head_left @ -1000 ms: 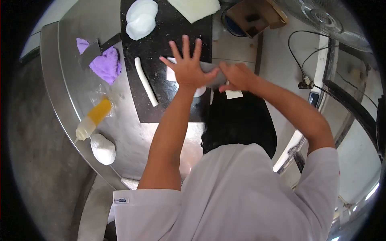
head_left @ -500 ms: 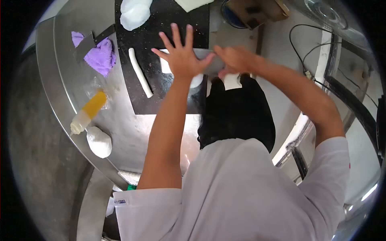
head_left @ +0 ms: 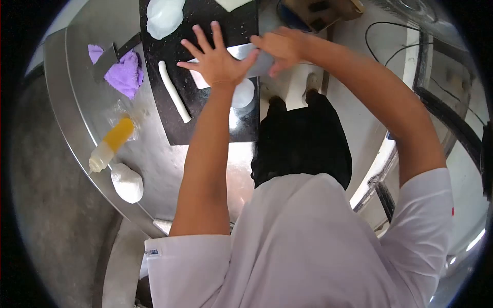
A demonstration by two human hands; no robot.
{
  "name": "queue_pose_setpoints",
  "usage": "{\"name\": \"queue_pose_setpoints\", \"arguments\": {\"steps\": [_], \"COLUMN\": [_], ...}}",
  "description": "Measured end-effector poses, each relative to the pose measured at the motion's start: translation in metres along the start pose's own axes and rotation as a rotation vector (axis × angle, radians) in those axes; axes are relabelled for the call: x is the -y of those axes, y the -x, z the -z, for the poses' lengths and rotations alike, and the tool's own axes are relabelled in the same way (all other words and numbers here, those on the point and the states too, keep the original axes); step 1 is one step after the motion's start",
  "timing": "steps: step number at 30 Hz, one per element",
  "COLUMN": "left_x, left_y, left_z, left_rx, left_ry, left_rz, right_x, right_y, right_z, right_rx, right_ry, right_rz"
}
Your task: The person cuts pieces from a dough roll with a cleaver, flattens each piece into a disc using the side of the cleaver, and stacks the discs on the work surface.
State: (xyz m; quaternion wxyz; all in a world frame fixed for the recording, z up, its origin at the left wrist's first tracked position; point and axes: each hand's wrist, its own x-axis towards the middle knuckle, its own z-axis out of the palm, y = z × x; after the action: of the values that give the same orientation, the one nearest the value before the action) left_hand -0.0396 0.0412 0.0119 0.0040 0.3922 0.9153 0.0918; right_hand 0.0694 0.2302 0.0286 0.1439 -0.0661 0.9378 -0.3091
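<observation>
"What is the right hand [head_left: 281, 49] doing?"

"Its fingers are curled tight around one end of a knife [head_left: 264, 64]. The handle is hidden in the fist; only part of the broad grey blade shows."

"And the left hand [head_left: 220, 65]?"

"Spread flat, fingers fanned, gripping nothing, over the blade's other part. I can't tell how hard the palm presses, or what lies beneath."

"Something pale pokes out past it."

"A pale edge [head_left: 199, 79], yes. It may be the blade's far end catching light, or a separate piece; I can't tell."

"Where's the white round piece [head_left: 243, 94]?"

"On the black board [head_left: 181, 132], just beside the left wrist, which partly covers it. Left of that lies a white roll [head_left: 173, 91], in full view."

"Further out?"

"At the top, a white lump [head_left: 165, 18] and a pale sheet [head_left: 231, 4], the sheet cut off by the frame. On the metal table [head_left: 156, 192], a second knife [head_left: 123, 49] lies across a purple cloth [head_left: 125, 74], hiding some of it. Nearer, a bottle [head_left: 113, 139] of something yellow covers part of some crumpled plastic [head_left: 119, 110]."
</observation>
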Motion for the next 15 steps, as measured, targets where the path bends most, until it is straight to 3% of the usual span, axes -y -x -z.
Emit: {"name": "queue_pose_setpoints", "arguments": {"steps": [2, 4, 5, 8, 9, 12, 15], "left_x": [0.004, 0.01, 0.009, -0.002, -0.002, -0.001, 0.006], "left_y": [-0.003, 0.007, 0.019, 0.009, 0.002, -0.008, -0.02], "left_z": [0.0, -0.002, -0.006, -0.016, -0.015, -0.006, -0.003], "left_rx": [0.024, 0.06, 0.067, 0.074, 0.041, -0.011, -0.006], "left_ry": [-0.02, 0.02, 0.025, 0.03, 0.023, -0.031, 0.033], "left_rz": [0.021, -0.09, -0.117, -0.145, -0.108, -0.018, -0.101], "right_x": [0.009, 0.023, 0.034, 0.016, -0.005, -0.011, 0.011], "right_y": [0.005, 0.009, 0.016, 0.023, 0.021, -0.003, -0.003], "right_z": [-0.001, -0.004, 0.0, -0.025, -0.043, 0.006, 0.016], "right_rx": [-0.048, 0.033, 0.237, 0.163, -0.028, 0.035, 0.109], "right_ry": [0.075, -0.035, -0.183, -0.166, -0.151, 0.035, 0.003], "right_rz": [0.049, -0.008, -0.166, -0.169, -0.021, 0.023, -0.135]}}
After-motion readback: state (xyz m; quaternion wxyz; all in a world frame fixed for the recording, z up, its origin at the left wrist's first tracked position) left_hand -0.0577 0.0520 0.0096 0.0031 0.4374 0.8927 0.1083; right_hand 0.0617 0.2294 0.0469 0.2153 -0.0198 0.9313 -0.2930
